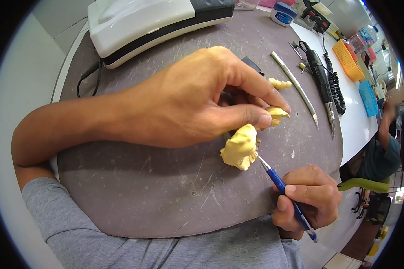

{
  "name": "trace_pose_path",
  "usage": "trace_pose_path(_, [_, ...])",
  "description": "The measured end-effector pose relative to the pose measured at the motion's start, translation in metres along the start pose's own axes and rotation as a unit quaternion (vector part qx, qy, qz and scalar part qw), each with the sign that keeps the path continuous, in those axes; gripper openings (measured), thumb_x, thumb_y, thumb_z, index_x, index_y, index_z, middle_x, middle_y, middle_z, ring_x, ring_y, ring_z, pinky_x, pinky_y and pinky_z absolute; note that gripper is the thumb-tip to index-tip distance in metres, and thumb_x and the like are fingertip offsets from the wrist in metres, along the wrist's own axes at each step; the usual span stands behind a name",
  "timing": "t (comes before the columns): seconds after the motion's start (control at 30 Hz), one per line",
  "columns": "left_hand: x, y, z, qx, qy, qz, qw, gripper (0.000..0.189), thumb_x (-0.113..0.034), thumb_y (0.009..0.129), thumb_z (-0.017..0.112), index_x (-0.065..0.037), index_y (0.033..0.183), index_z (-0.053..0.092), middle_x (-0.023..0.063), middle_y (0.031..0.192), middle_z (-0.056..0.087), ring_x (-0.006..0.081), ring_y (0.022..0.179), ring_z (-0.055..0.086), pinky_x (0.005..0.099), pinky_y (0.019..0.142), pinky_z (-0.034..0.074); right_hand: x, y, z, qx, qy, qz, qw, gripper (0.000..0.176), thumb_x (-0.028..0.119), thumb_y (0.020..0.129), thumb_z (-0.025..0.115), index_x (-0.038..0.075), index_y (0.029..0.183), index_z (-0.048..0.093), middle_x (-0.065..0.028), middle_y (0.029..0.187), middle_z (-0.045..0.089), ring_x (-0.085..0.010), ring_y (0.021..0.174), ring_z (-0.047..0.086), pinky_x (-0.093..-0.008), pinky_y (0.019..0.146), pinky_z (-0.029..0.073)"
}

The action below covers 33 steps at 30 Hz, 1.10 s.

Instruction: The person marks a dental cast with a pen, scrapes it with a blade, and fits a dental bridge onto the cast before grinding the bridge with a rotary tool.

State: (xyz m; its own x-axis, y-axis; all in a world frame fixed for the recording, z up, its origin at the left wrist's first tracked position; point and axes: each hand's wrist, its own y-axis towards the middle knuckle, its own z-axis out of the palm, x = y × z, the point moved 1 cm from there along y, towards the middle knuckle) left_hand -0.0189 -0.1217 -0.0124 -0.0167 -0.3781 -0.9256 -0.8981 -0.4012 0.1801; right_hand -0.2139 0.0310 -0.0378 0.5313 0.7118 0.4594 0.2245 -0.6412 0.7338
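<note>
My left hand (215, 94) reaches in from the left, its thumb and index finger closed on a small yellow plaster dental model piece (278, 114). Just below the thumb is a larger yellow plaster dental model (239, 149), tilted; whether the two pieces join is hidden by the fingers. Something dark shows partly behind the left hand, too covered to name. Low on the right, my right hand (312, 196) grips a blue mechanical pencil (278, 181) between thumb and fingers. The pencil's metal tip meets, or comes very close to, the larger model's right edge.
A white and black machine (143, 27) stands at the back left. Toward the right lie a white-handled knife (294, 83), a yellow tooth bridge (279, 83) and a black handpiece (319, 74) with coiled cord. Beyond are an orange basket (348, 60), a blue basket (368, 98) and another person (381, 152).
</note>
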Motion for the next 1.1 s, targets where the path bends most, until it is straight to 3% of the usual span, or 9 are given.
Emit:
trace_pose_path(0.13, [0.0044, 0.002, 0.001, 0.006, 0.001, 0.022, 1.0, 0.028, -0.006, 0.095, 0.065, -0.002, 0.122, 0.069, 0.0065, 0.089, 0.07, 0.0077, 0.08, 0.061, 0.0235, 0.074, 0.05, 0.0011, -0.0017, 0.0005, -0.024, -0.006, 0.032, 0.999, 0.027, 0.0, 0.068, 0.08, 0.001, 0.089, 0.063, -0.0124, 0.067, 0.067, -0.0184, 0.052, 0.065, -0.0259, 0.047, 0.052])
trace_pose_path(0.43, [0.0041, 0.0006, 0.0012, -0.005, 0.037, 0.027, 0.999, 0.027, -0.014, 0.096, 0.067, -0.003, 0.12, 0.071, 0.006, 0.087, 0.069, 0.008, 0.077, 0.061, 0.0245, 0.068, 0.049, 0.0012, 0.0007, -0.0005, 0.01, 0.002, 0.013, 1.0, 0.027, -0.001, 0.068, 0.08, 0.001, 0.089, 0.063, -0.0131, 0.068, 0.068, -0.0184, 0.053, 0.066, -0.0264, 0.047, 0.052])
trace_pose_path(0.67, [0.0008, -0.0003, 0.0001, 0.001, 0.048, -0.001, 0.999, 0.027, -0.013, 0.096, 0.066, -0.003, 0.12, 0.071, 0.0064, 0.086, 0.069, 0.0081, 0.076, 0.061, 0.0247, 0.067, 0.049, 0.0019, 0.0003, 0.0005, 0.002, -0.015, 0.015, 1.0, 0.027, 0.0, 0.068, 0.081, 0.001, 0.088, 0.064, -0.0128, 0.067, 0.068, -0.0183, 0.054, 0.066, -0.0262, 0.048, 0.053])
trace_pose_path(1.1, [0.0024, -0.0001, 0.0001, -0.006, 0.072, 0.026, 0.997, 0.025, -0.011, 0.095, 0.066, -0.004, 0.118, 0.072, 0.0076, 0.088, 0.07, 0.0095, 0.077, 0.062, 0.0253, 0.069, 0.049, 0.0003, 0.001, 0.001, 0.002, -0.015, 0.006, 1.0, 0.025, 0.001, 0.069, 0.081, 0.002, 0.088, 0.064, -0.0124, 0.067, 0.067, -0.018, 0.054, 0.066, -0.0264, 0.048, 0.053])
